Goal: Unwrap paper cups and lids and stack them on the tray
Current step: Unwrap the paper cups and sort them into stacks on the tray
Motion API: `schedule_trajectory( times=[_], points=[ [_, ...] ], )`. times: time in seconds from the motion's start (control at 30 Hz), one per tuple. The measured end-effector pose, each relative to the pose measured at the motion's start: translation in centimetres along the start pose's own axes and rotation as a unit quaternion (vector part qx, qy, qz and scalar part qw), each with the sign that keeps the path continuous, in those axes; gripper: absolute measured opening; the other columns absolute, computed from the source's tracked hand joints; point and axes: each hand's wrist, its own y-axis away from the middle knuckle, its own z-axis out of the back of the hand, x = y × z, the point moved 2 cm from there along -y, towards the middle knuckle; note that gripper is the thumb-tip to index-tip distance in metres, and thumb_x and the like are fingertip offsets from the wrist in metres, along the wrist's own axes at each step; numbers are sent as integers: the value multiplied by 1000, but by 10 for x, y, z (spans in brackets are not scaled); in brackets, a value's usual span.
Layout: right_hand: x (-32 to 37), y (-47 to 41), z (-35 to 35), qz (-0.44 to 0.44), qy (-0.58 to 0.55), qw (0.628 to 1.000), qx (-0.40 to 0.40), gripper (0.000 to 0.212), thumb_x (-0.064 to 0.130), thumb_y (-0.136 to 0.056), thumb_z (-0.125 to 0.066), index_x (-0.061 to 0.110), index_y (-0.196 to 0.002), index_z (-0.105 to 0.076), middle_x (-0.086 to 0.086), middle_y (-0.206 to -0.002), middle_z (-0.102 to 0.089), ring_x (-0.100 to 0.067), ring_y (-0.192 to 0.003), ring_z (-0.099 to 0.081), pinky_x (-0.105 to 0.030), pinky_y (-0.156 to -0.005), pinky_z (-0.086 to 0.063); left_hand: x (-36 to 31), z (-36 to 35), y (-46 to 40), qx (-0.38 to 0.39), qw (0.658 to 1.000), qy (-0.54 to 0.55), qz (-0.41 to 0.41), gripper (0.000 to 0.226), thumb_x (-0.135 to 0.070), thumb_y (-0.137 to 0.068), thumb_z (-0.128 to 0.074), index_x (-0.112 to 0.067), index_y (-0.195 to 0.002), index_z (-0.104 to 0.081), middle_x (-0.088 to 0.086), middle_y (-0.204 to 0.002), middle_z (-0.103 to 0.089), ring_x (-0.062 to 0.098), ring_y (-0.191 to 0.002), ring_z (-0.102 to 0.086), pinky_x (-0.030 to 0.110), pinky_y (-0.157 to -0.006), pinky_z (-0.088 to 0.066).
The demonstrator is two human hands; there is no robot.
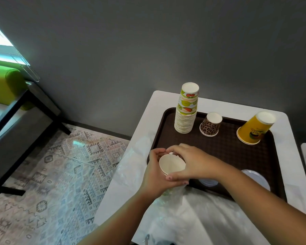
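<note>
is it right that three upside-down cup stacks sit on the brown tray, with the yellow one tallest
Not quite. The head view shows the fruit-print stack is tallest; the yellow cups form a short stack. All three, with the leopard-print cups, do sit upside down on the brown tray.

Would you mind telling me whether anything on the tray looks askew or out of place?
The yellow cup at the tray's far right corner leans, while the fruit-print stack and leopard-print cups stand straight.

Both hands, left hand (155, 171) and right hand (187, 162), gripping nested cups (171, 165), brown tray (228, 149) beneath
</note>
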Motion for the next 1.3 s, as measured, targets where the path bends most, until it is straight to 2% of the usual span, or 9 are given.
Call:
schedule_trajectory(
  times=[0.23,0.33,0.43,0.63,0.8,0.93,1.07,1.17,1.3],
  points=[
    [6,4,-6,16,33,999,-31,69,52,-64,-79,26,-122,-51,8,-112,-46,-9,-105,-50,-28,-96,-42,1,-5,4,-5,1000,-24,6,77,-27,-49,-94,-32,-110,-48,-16,-100,-63,-13,-93,-56,5,-69,-45],
    [7,5,2,21,20,998,-55,63,47,-64,-81,27,-117,-54,8,-110,-48,-10,-104,-49,-26,-94,-41,-1,-6,4,-7,1000,-15,6,73,-35,-48,-92,-35,-109,-51,-14,-99,-65,-10,-91,-58,8,-71,-47],
    [7,10,22,25,-8,997,-73,63,42,-67,-81,28,-121,-53,7,-116,-50,-7,-107,-49,-22,-93,-39,0,-5,5,-5,1000,19,10,69,-29,-55,-91,-36,-110,-50,-14,-103,-66,-7,-93,-61,12,-75,-50],
    [1,15,55,43,-8,999,-2,66,25,-71,-78,35,-128,-47,8,-124,-47,-6,-111,-49,-27,-96,-45,0,-5,4,-1,999,40,1,65,-24,-58,-91,-27,-111,-53,-9,-100,-68,4,-91,-66,29,-79,-57],
    [-8,11,59,19,87,995,46,80,8,-61,-77,36,-124,-37,5,-120,-42,-17,-107,-51,-37,-86,-51,-1,-7,4,-2,999,38,-11,63,-21,-59,-91,-25,-110,-55,-8,-101,-67,6,-91,-66,27,-77,-57],
    [-5,7,53,23,184,982,22,85,2,-62,-76,34,-127,-31,4,-125,-31,-23,-98,-55,-43,-77,-54,1,-6,2,-2,999,45,-4,64,-22,-58,-91,-25,-110,-54,-10,-100,-67,6,-91,-66,31,-79,-58],
    [-5,2,52,87,207,974,19,80,13,-63,-80,33,-128,-37,8,-124,-38,-19,-104,-53,-39,-81,-52,0,-5,1,1,999,51,1,64,-21,-59,-91,-25,-111,-53,-7,-101,-67,6,-92,-66,28,-79,-57],
    [-15,-1,65,96,171,981,-4,79,11,-62,-78,33,-129,-42,8,-124,-41,-16,-110,-50,-35,-90,-48,1,-4,2,-8,998,56,3,67,-24,-56,-92,-25,-111,-53,-8,-101,-67,3,-92,-65,22,-78,-55],
    [-11,-8,103,120,9,972,-201,74,8,-59,-85,28,-120,-48,5,-117,-37,-6,-105,-44,0,-88,-30,2,-4,1,-16,999,46,5,67,-25,-55,-91,-28,-110,-53,-16,-105,-64,1,-99,-60,15,-79,-49]
  ],
)
